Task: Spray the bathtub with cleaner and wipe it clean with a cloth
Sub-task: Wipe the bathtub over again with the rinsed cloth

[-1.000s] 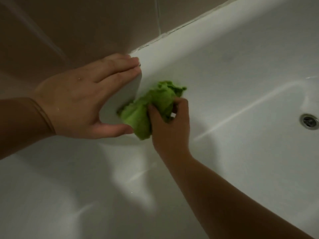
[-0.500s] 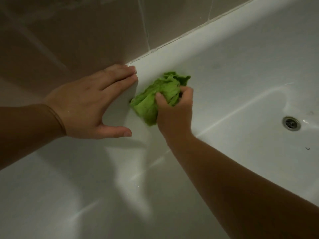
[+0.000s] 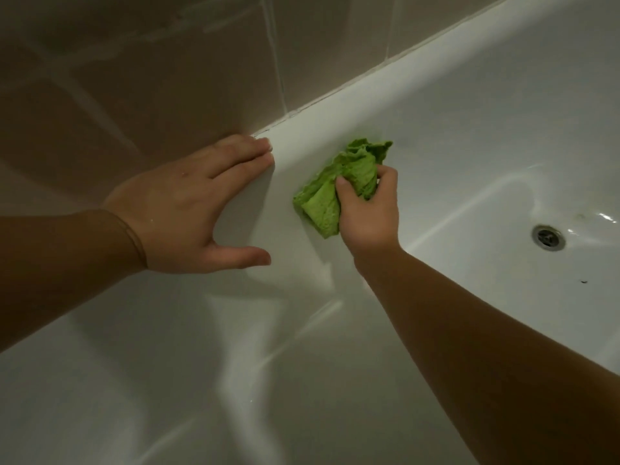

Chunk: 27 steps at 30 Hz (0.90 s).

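Observation:
A white bathtub (image 3: 469, 105) fills most of the head view, its rim running from the corner up to the top right. My right hand (image 3: 369, 209) grips a crumpled green cloth (image 3: 339, 189) and presses it against the inner wall just below the rim, near the corner. My left hand (image 3: 188, 209) rests on the corner of the rim, fingers straight and together, thumb spread out below. It holds nothing. No spray bottle is in view.
A metal drain (image 3: 547, 237) sits in the tub floor at the right, with a small dark speck (image 3: 583, 281) below it. Beige wall tiles (image 3: 151, 78) meet the rim along a caulk line. The near tub wall slopes down in the foreground.
My right hand has slid the cloth to the right along the inner wall, away from my left hand. The left hand stays on the corner of the rim.

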Available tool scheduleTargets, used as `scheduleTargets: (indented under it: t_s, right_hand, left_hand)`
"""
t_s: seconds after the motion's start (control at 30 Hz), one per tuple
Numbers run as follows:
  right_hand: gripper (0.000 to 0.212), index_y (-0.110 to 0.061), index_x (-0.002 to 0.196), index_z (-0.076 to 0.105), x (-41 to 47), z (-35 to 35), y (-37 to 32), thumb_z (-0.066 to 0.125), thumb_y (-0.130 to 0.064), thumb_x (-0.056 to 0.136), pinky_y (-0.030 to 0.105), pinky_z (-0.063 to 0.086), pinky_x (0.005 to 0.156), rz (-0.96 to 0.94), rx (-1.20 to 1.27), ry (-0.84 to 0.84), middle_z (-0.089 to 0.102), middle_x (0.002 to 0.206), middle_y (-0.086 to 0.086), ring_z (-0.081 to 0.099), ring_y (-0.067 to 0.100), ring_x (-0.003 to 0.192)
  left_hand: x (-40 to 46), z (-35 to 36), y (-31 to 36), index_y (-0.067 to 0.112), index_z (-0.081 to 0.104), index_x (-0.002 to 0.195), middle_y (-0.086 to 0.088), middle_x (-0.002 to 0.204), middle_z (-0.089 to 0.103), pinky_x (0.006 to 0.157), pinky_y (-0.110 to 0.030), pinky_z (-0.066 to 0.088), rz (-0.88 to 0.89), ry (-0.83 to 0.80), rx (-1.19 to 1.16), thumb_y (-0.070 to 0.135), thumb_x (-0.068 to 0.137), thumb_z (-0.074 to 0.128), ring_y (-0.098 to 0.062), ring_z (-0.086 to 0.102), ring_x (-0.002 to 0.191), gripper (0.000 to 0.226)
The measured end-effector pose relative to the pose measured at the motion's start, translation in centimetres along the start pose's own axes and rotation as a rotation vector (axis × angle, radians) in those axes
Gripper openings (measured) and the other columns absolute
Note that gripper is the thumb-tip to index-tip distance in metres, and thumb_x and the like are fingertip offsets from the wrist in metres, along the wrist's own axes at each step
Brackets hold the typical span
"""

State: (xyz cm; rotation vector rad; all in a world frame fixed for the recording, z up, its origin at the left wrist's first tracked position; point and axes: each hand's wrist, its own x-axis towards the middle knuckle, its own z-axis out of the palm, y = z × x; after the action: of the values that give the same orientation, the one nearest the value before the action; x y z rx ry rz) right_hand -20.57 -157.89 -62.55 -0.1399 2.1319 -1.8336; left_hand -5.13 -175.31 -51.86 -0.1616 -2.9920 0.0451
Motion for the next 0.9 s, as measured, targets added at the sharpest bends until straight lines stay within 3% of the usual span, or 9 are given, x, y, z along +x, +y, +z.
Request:
scheduleTargets:
  t_s: [0.1, 0.23, 0.4, 0.5, 0.63, 0.73, 0.8, 0.9]
  right_hand:
    - [0.048, -0.018, 0.134, 0.043, -1.9, 1.6, 1.2, 0.064, -0.040, 0.095, 0.053, 0.050, 0.102, 0.062, -0.025, 0.023, 0.053, 0.128, 0.011, 0.059, 0.031, 0.114]
    - [0.052, -0.021, 0.120, 0.047, -3.4, 1.7, 1.0, 0.067, -0.048, 0.080, 0.052, 0.052, 0.097, -0.036, -0.001, -0.096, 0.058, 0.119, 0.010, 0.062, 0.029, 0.106]
    - [0.051, -0.025, 0.138, 0.049, 2.2, -0.9, -0.9, 0.067, -0.042, 0.094, 0.045, 0.051, 0.104, -0.052, 0.013, 0.099, 0.056, 0.129, 0.004, 0.061, 0.021, 0.114]
    - [0.054, -0.017, 0.144, 0.045, 2.3, -0.6, 1.1, 0.062, -0.041, 0.099, 0.042, 0.047, 0.106, 0.036, -0.038, 0.141, 0.055, 0.134, 0.010, 0.058, 0.029, 0.121]
    - [0.055, -0.014, 0.126, 0.050, -1.2, 1.0, 2.9, 0.064, -0.045, 0.083, 0.052, 0.050, 0.098, 0.051, -0.018, 0.009, 0.060, 0.118, 0.013, 0.061, 0.034, 0.108]
    - [0.051, -0.017, 0.120, 0.053, 0.2, 0.2, 1.5, 0.069, -0.041, 0.079, 0.050, 0.052, 0.094, -0.046, 0.047, 0.036, 0.060, 0.115, 0.011, 0.061, 0.029, 0.103]
    - [0.049, -0.017, 0.129, 0.054, 2.0, -0.9, 0.9, 0.071, -0.035, 0.087, 0.044, 0.052, 0.096, -0.099, 0.075, 0.110, 0.058, 0.120, 0.010, 0.061, 0.023, 0.105]
    - [0.051, -0.013, 0.144, 0.047, 3.2, -0.9, 1.8, 0.064, -0.028, 0.099, 0.039, 0.048, 0.102, 0.014, 0.046, 0.223, 0.054, 0.129, 0.012, 0.057, 0.025, 0.116]
  left_hand:
    - [0.5, 0.1, 0.2, 0.003, 0.038, 0.156, -0.015, 0.161, 0.037, 0.119, -0.050, 0.038, 0.005, 0.014, 0.006, 0.084, 0.081, 0.052, -0.030, 0.035, 0.150, 0.111]
    - [1.5, 0.2, 0.4, 0.003, 0.038, 0.156, -0.015, 0.161, 0.038, 0.118, -0.050, 0.039, -0.004, 0.015, 0.016, 0.084, 0.081, 0.053, -0.030, 0.037, 0.149, 0.110]
    - [2.5, 0.5, 0.6, 0.005, 0.037, 0.157, -0.014, 0.161, 0.037, 0.118, -0.049, 0.038, -0.017, 0.013, 0.024, 0.085, 0.081, 0.052, -0.030, 0.037, 0.149, 0.111]
    - [3.2, 0.6, 0.7, 0.004, 0.037, 0.156, -0.014, 0.161, 0.036, 0.119, -0.049, 0.038, -0.012, 0.016, 0.028, 0.084, 0.080, 0.055, -0.030, 0.037, 0.149, 0.111]
    - [4.3, 0.7, 0.8, 0.002, 0.038, 0.155, -0.016, 0.161, 0.037, 0.119, -0.049, 0.037, 0.010, 0.017, 0.022, 0.081, 0.081, 0.057, -0.031, 0.036, 0.150, 0.110]
    - [5.3, 0.9, 0.9, 0.002, 0.038, 0.155, -0.016, 0.162, 0.036, 0.118, -0.050, 0.038, 0.013, 0.016, 0.020, 0.080, 0.081, 0.058, -0.031, 0.036, 0.150, 0.110]
    - [5.7, 0.9, 1.0, 0.001, 0.038, 0.156, -0.016, 0.162, 0.036, 0.119, -0.050, 0.038, 0.012, 0.012, 0.016, 0.079, 0.081, 0.059, -0.031, 0.035, 0.151, 0.110]
    - [6.2, 1.0, 1.1, 0.001, 0.036, 0.156, -0.016, 0.163, 0.035, 0.120, -0.051, 0.036, 0.016, 0.001, 0.012, 0.079, 0.082, 0.058, -0.031, 0.033, 0.152, 0.110]
